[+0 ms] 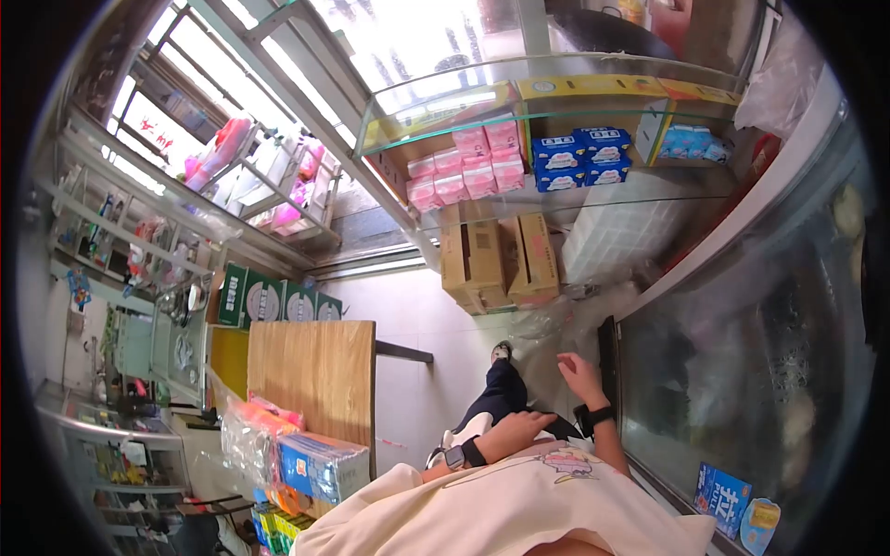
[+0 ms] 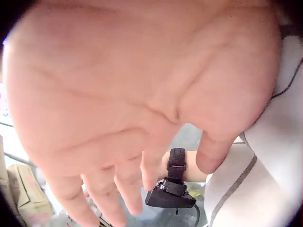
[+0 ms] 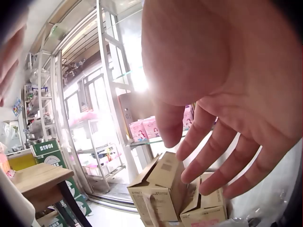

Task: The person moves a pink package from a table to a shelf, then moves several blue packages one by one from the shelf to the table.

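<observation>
Both hands are held low before the body, with nothing in them. My left hand [image 1: 513, 434] lies across the front of the shirt in the head view; its palm and loosely bent fingers fill much of the left wrist view. To its right my right hand [image 1: 580, 378] reaches forward, apart from the left. In the right wrist view the right hand's fingers [image 3: 213, 156] are spread and slightly bent. Behind them stand cardboard boxes [image 3: 158, 189], which they do not visibly grip.
A wooden table [image 1: 315, 371] stands at the left with a blue package [image 1: 320, 468] on it. Ahead, glass shelves hold pink packs [image 1: 464, 176] and blue packs [image 1: 582, 157]. Cardboard boxes [image 1: 473, 264] sit on the floor below. A glass door [image 1: 732, 371] runs along the right.
</observation>
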The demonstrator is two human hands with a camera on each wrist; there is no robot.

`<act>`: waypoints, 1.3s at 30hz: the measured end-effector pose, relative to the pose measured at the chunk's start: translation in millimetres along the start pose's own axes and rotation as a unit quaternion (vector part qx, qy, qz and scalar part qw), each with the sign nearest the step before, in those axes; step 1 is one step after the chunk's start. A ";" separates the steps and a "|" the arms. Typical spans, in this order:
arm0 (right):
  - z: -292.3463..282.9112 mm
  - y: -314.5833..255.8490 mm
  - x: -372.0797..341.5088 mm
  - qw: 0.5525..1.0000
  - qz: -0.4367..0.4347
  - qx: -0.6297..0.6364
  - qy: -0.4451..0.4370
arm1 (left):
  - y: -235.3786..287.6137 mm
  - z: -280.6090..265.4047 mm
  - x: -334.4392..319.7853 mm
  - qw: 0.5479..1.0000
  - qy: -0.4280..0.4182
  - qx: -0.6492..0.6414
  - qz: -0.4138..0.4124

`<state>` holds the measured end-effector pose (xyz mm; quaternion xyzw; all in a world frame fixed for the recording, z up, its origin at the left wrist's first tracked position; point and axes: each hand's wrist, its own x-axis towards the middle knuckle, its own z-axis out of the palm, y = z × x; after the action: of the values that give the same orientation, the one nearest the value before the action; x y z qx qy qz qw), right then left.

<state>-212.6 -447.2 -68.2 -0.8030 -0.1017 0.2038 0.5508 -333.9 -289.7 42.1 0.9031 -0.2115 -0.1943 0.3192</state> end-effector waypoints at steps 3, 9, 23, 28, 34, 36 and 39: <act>-5.0 32.2 -27.6 1.000 0.021 0.006 -0.016 | 15.7 12.3 -13.4 0.999 -0.038 0.017 -0.018; -37.9 37.1 -51.5 0.997 0.067 -0.032 -0.022 | 36.8 7.3 -12.2 0.996 -0.012 0.025 -0.083; 35.6 30.0 40.2 0.973 -0.042 -0.173 -0.148 | 21.5 29.1 -96.6 0.947 0.121 -0.015 -0.296; 115.6 -22.1 45.5 0.938 -0.118 -0.192 -0.262 | 28.4 46.2 -143.5 0.908 0.190 -0.052 -0.369; 214.2 -90.3 -15.1 0.900 -0.148 -0.103 -0.396 | 35.4 88.8 -194.7 0.878 0.228 -0.098 -0.409; 236.4 -128.1 -51.1 0.879 -0.237 -0.079 -0.406 | 30.1 115.1 -209.8 0.877 0.245 -0.090 -0.404; 271.1 -179.2 -109.6 0.795 -0.444 -0.064 -0.408 | 31.4 130.3 -236.9 0.879 0.231 -0.084 -0.409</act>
<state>-418.9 -194.4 37.2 -0.5456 -0.6751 0.2386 0.4354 -603.1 -256.4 20.1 0.8983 0.2730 -0.1108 0.3260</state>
